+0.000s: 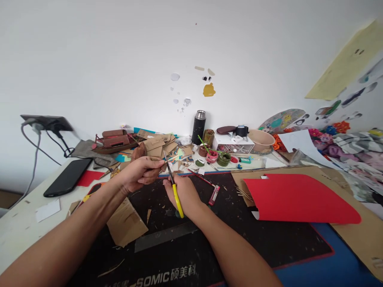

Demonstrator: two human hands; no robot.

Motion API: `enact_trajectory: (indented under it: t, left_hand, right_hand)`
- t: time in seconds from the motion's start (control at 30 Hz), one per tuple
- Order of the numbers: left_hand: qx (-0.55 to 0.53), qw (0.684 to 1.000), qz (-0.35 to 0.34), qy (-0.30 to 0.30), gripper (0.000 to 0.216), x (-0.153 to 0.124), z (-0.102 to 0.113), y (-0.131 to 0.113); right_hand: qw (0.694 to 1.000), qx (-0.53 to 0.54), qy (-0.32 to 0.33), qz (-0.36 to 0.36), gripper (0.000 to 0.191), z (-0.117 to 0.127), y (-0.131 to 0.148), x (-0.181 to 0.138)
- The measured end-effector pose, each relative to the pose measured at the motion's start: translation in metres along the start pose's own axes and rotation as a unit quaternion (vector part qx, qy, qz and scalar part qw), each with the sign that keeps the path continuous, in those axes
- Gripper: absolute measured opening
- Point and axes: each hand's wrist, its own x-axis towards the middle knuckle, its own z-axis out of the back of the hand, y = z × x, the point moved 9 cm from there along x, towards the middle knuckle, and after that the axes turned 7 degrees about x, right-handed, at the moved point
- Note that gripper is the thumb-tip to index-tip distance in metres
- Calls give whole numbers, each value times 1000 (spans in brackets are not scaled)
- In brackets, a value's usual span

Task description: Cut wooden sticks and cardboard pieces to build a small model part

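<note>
My right hand [183,194] grips yellow-handled scissors [176,192], their blades pointing up and left toward my left hand. My left hand [140,172] is closed in a pinch on a small thin piece I cannot make out, held at the scissor tips. Both hands hover above a black desk mat [185,247] littered with small cardboard scraps.
A red paper sheet [299,199] lies on brown cardboard at right. A folded cardboard piece [125,223], a dark ruler [164,239] and a red marker [214,195] lie on the mat. A black phone [67,177] lies left. Paint pots, a flask [198,126] and cardboard bits crowd the back.
</note>
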Motion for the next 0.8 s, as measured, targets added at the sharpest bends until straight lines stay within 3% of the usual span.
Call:
enact_trajectory:
  t: [0.13,0.23,0.3,0.37,0.47,0.53,0.6,0.7,0.8]
  left_hand:
    - [4,1000,15,17,39,2,-2,3]
    - [77,995,-37,-45,45,1,3,-7]
    - [193,973,-84,-96,46,-4,6,-20]
    - [344,919,-133,-141,43,-12,5,-35]
    - [543,790,-186,-215,37,-26,-3,-56]
    - [634,707,-194,-245,34,-31,-8,-61]
    - [695,648,-192,-245,30,-32,-13,-60]
    - [740,604,-201,-216,24,-29,-20,-55]
    - [752,591,-218,-194,28,-29,-23,-54]
  right_hand:
    - [1000,5,0,8,13,0,-1,1]
    - [1000,17,-2,3,16,3,-4,3]
    - [1000,31,1,0,16,5,-6,4]
    - [999,48,6,1,16,7,-5,4]
    - [998,65,14,2,18,9,-4,3]
    - [997,74,18,6,20,11,-3,3]
    - [996,87,23,8,23,13,-2,3]
    - [994,106,36,6,24,12,-3,3]
    - [993,113,29,24,21,10,-2,3]
